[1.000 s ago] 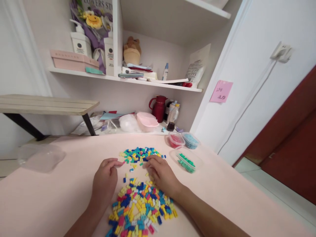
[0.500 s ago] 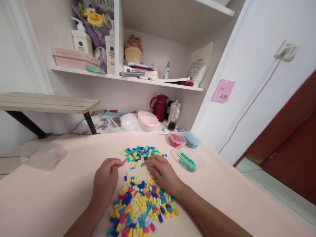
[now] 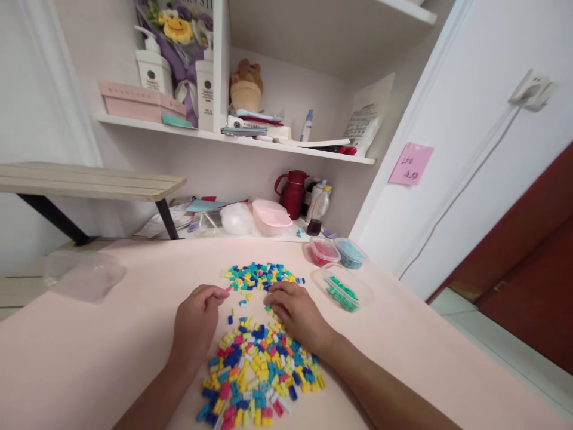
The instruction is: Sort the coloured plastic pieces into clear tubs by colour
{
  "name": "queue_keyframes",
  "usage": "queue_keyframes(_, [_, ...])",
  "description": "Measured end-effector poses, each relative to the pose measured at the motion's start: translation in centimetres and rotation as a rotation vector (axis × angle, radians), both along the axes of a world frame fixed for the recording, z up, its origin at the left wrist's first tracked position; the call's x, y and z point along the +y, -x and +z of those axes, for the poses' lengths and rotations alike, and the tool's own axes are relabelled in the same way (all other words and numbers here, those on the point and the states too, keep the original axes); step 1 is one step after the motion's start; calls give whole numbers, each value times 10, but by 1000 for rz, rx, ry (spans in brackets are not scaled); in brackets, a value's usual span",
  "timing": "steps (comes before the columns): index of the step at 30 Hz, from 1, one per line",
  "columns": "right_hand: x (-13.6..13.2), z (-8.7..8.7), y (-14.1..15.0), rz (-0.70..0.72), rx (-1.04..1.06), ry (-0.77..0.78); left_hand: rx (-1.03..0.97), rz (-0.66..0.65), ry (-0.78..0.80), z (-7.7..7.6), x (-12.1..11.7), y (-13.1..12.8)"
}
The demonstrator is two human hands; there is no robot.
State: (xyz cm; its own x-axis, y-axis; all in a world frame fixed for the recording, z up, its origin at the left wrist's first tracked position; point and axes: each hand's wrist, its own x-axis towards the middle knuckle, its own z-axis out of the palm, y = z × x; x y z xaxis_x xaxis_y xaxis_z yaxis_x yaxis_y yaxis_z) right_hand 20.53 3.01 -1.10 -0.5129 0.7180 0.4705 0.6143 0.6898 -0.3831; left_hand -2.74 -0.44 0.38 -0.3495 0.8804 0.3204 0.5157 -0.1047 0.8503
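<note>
My left hand is closed, pinching a small pink toy brick between thumb and fingertips. My right hand rests palm down with bent fingers and a gap beside the thumb. A green brick lies at its fingertips, partly hidden, and no brick shows gripped there. Beyond both hands spreads a pile of mostly blue, green and yellow bricks. Nearer to me lies a larger mixed pile in yellow, blue, pink, white and orange. A few loose bricks sit between the piles.
On the right stand clear tubs of green bricks, red bricks and light blue bricks. A clear plastic container lies at left, near a wooden stand. Behind the table are a pink box and red jug.
The green brick has shifted slightly right and toward me, under my right fingertips. My left hand keeps its pinch on the pink brick. The whole view has shifted a little.
</note>
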Motion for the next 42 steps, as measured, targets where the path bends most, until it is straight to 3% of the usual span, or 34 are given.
queue_keyframes(32, [0, 2, -1, -61, 130, 149, 15, 5, -7, 3, -1, 0])
queue_keyframes(38, [-2, 1, 2, -67, 52, 61, 10, 7, -17, 4, -1, 0])
queue_keyframes(42, [-3, 12, -4, -98, -5, -50, 12, 25, -31, 4, -1, 2])
